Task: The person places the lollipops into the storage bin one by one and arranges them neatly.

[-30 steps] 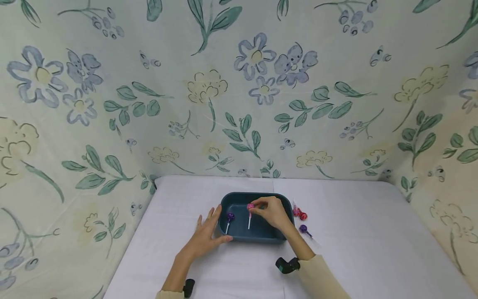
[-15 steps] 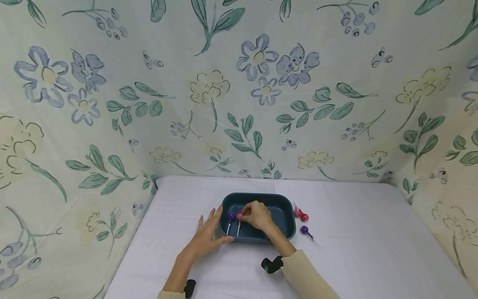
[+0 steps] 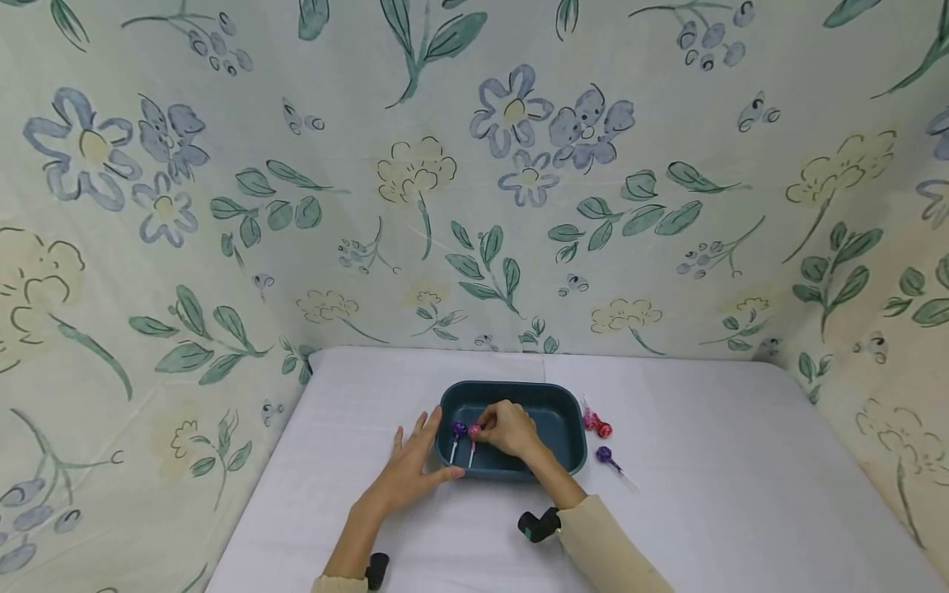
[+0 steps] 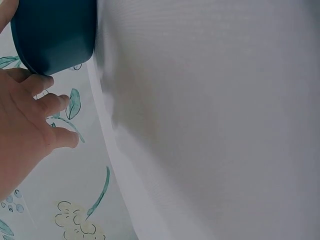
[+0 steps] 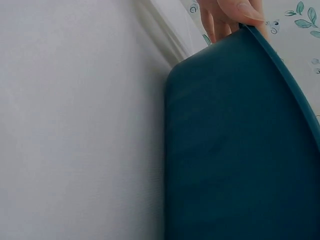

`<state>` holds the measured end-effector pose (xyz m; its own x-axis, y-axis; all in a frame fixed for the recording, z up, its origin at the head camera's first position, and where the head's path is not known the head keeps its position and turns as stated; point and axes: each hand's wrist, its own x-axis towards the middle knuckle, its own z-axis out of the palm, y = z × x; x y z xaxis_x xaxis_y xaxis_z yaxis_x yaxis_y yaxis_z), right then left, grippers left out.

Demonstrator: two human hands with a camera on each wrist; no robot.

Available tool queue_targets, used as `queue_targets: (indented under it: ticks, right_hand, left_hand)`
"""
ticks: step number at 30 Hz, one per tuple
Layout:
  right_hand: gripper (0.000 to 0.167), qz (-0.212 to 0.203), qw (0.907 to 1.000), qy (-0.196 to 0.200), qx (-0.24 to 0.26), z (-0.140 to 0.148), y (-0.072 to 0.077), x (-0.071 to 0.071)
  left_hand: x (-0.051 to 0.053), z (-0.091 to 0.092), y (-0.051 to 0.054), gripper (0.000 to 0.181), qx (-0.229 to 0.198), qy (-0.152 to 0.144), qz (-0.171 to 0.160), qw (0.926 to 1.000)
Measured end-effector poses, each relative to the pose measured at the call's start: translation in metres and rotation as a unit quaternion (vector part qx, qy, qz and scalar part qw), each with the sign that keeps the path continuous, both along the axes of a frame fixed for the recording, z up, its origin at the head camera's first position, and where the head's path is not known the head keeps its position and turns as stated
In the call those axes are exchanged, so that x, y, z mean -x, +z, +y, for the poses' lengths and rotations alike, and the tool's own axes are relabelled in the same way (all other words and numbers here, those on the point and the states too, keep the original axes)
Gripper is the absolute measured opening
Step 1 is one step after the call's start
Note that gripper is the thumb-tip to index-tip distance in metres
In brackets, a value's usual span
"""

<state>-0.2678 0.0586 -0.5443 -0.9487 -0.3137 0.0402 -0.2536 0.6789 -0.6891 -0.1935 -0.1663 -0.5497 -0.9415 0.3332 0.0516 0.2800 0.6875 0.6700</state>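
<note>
In the head view a dark teal tray [image 3: 552, 424] stands on the white table. The left hand [image 3: 410, 465] rests against its left end, fingers spread and thumb on the near rim; the left wrist view shows these fingers [image 4: 44, 95] beside the tray wall [image 4: 57, 35]. Inside the tray, the right hand [image 3: 510, 428] pinches the head of a pink lollipop [image 3: 474, 430], whose white stick points toward the near rim. Just left of it lies a purple lollipop [image 3: 460, 429], roughly parallel. The right wrist view shows the tray's outer wall [image 5: 235, 135].
Right of the tray, red and pink lollipops [image 3: 604, 430] lie close together, with another purple lollipop [image 3: 604, 455] nearer the front. White cloth covers the table [image 3: 704, 478]; a floral cloth [image 3: 415, 272] hangs behind and at the sides.
The right hand has moved left inside the tray with the pink lollipop, bringing it beside the purple one; over the last half second it has hardly moved. The left hand stays at the tray.
</note>
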Motion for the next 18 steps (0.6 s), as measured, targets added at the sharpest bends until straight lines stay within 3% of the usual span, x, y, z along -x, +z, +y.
queue_targets:
  ticks: [12,18]
  right_hand:
    - [0.024,-0.015,0.9999,-0.007,0.003,0.004,0.003,0.000]
    - [0.031,-0.040,0.9963,-0.016,0.074,0.023,0.020,-0.003]
  left_hand:
    - [0.000,0.000,0.001,0.110,0.004,-0.005,0.002,1.0000]
    - [0.000,0.001,0.002,0.111,0.007,0.001,-0.002,1.0000]
